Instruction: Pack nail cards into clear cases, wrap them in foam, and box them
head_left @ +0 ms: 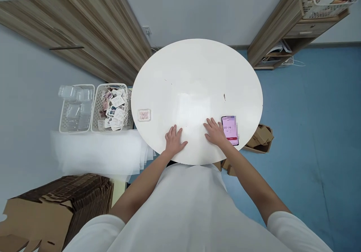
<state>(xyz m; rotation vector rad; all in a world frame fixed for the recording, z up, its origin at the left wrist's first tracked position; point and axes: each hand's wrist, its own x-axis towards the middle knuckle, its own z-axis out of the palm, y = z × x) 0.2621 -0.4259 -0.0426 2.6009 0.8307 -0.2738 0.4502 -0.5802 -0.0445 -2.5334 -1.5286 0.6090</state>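
Observation:
My left hand [174, 142] lies flat near the front edge of a round white table [194, 64], fingers spread and holding nothing. Also resting on the tabletop, my right hand [215, 132] has its fingers apart with nothing in them. Just to its right is a phone [229, 128] whose pink screen shows a timer; the side of the hand is very close to it, and I cannot tell whether they touch. Over at the table's left side sits a small clear case [144, 115] with pinkish contents too small to make out.
Left of the table stand a white basket of printed cards [114, 109] and another basket of clear plastic boxes [76, 109]. Translucent sheets [101, 152] are stacked in front of them, above folded cardboard [39, 222]. A carton of cardboard pieces [260, 138] sits on the floor at right.

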